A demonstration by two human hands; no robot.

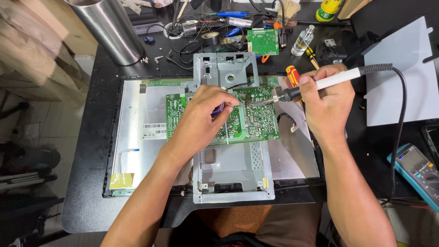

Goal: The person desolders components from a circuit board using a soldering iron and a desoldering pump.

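Right hand [327, 103] grips a white-handled soldering iron [338, 78], tip on the green circuit board [249, 121]. Left hand [203, 116] pinches a small blue-purple spool [217, 109]. White rectangular label [154, 131] at the board's 9 o'clock.

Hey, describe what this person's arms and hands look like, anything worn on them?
Both arms are bare from the fingers to the bottom edge of the picture: no sleeves, gloves, watch, bracelets or rings visible. The left hand and right hand show short, unpainted nails where visible. No markings or cables are attached to either arm.

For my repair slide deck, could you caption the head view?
Right hand aims a soldering iron at a green circuit board while the left hand steadies it.
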